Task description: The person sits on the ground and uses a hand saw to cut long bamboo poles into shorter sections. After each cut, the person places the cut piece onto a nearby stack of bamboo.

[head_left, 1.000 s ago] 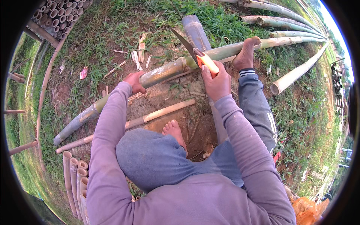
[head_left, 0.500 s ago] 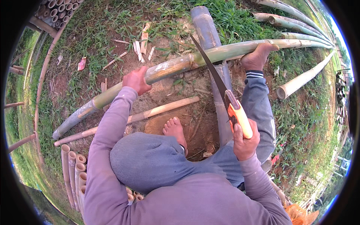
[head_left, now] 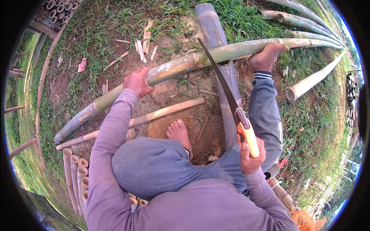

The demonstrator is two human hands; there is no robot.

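While the left hand point(head_left: 137, 82) clasps the long green bamboo pole point(head_left: 185, 65) lying across a thick grey post point(head_left: 216, 42), the right hand point(head_left: 251, 156) has its grip clenched on the orange handle of a hand saw point(head_left: 227, 100), blade tip touching the pole. One bare foot point(head_left: 266, 57) presses on the pole; another point(head_left: 179, 133) rests on dirt. Cut bamboo pieces point(head_left: 75, 173) lie lower left, wood chips point(head_left: 144, 42) on grass.

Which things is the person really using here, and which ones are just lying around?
In use:
- left hand steadying the long bamboo pole
- right hand holding the orange-handled saw
- bare foot pressing on the pole

Lying about:
- cut bamboo pieces
- thin bamboo stick
- wood splinters
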